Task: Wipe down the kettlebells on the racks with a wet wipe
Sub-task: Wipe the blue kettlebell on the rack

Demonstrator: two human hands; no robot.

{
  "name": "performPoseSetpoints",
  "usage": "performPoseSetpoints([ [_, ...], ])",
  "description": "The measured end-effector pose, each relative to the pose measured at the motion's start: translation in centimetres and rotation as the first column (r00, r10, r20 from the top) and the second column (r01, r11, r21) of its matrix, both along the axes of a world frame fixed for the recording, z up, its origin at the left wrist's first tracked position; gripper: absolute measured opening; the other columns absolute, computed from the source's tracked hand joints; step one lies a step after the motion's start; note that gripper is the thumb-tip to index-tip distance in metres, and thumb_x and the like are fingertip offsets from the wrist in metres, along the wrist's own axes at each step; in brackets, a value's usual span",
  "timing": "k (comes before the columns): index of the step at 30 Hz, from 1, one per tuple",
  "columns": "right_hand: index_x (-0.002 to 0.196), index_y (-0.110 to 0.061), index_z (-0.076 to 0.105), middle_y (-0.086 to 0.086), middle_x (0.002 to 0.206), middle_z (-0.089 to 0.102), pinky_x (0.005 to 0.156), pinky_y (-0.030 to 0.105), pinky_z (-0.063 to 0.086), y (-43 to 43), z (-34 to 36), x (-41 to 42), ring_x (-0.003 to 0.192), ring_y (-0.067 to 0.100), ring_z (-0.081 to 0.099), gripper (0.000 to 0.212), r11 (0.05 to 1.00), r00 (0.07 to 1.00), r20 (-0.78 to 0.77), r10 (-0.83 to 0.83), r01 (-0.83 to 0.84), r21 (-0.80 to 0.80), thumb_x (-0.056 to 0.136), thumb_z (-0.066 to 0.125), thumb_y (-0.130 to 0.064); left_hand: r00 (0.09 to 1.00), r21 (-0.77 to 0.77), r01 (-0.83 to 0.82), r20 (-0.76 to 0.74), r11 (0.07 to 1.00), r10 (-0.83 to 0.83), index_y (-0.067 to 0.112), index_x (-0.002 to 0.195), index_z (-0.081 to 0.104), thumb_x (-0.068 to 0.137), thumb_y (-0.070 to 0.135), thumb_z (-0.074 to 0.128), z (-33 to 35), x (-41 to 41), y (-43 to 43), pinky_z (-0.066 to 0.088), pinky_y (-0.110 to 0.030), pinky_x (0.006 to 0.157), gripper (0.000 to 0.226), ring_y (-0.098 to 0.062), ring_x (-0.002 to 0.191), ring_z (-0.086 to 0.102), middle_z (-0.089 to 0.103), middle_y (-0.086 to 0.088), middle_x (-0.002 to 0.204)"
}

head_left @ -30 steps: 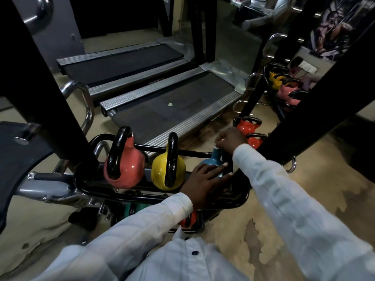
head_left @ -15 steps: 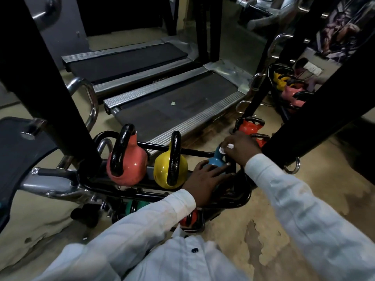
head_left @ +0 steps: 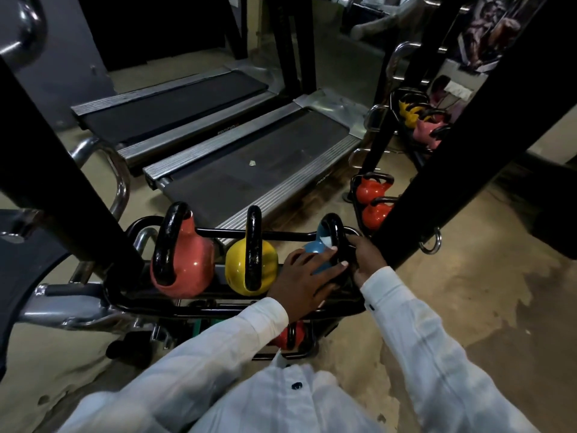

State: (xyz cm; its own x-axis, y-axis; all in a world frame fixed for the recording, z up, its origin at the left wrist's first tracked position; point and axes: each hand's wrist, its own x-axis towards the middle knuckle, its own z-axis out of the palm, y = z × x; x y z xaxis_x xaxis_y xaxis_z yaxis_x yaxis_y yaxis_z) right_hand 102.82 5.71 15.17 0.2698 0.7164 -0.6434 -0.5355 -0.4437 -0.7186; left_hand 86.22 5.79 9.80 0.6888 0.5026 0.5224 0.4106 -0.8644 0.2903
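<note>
Three kettlebells with black handles stand on the top tier of a black tube rack point(head_left: 218, 307): a pink one point(head_left: 190, 264), a yellow one point(head_left: 240, 267) and a small blue one point(head_left: 313, 250) at the right end. My left hand point(head_left: 304, 284) lies on the blue kettlebell's body, fingers spread and straight. My right hand point(head_left: 368, 259) curls round the lower right side of the blue kettlebell's handle point(head_left: 334, 226). A scrap of white wet wipe point(head_left: 325, 242) shows inside the handle loop, by my right fingers. Most of the wipe is hidden.
A red kettlebell point(head_left: 288, 335) sits on the lower tier. Two orange kettlebells point(head_left: 373, 190) rest on a second rack to the right, with yellow and pink ones point(head_left: 421, 126) beyond. Two treadmills point(head_left: 249, 160) lie behind. Black posts point(head_left: 462, 157) slant close on both sides.
My right hand has slid from the top of the blue kettlebell's handle down its right side, baring the handle's top. My left hand stays on the blue body.
</note>
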Motion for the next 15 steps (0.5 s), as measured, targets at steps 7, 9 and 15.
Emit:
performPoseSetpoints([
  [7,0.076,-0.017,0.066,-0.002,0.078,0.070,0.074,0.028,0.052,-0.8,-0.2,1.1,0.073,0.012,0.066,0.023,0.964,0.649,0.760,-0.023,-0.186,0.188,0.076,0.077,-0.037,1.000,0.033,-0.006,0.017,0.999,0.006,0.026,0.139,0.049,0.088,0.024,0.065,-1.4,-0.6,-1.0,0.039,-0.049,0.103,0.054,-0.031,0.116,0.050,0.051,-0.011,0.135],
  [9,0.076,-0.021,0.064,0.000,0.093,0.065,0.081,0.031,0.052,1.0,0.7,1.0,0.085,0.017,0.064,0.018,0.932,0.331,0.943,0.026,-0.349,0.097,0.073,0.075,-0.036,1.000,0.046,-0.013,0.018,0.999,0.012,0.026,0.140,0.049,0.084,0.021,0.071,-1.6,-0.3,-1.3,0.038,-0.048,0.104,0.061,-0.030,0.118,0.047,0.051,-0.012,0.135],
  [15,0.073,-0.024,0.062,0.001,0.092,0.048,0.082,0.038,0.043,1.1,1.3,-0.2,0.096,0.029,0.050,0.011,0.820,-0.278,0.948,0.157,-0.498,-0.282,0.068,0.068,-0.032,0.997,-0.023,0.001,0.072,1.000,0.001,0.028,0.131,0.053,0.084,0.024,0.069,-1.8,-0.4,-1.2,0.040,-0.049,0.103,0.050,-0.031,0.115,0.051,0.053,-0.011,0.132],
])
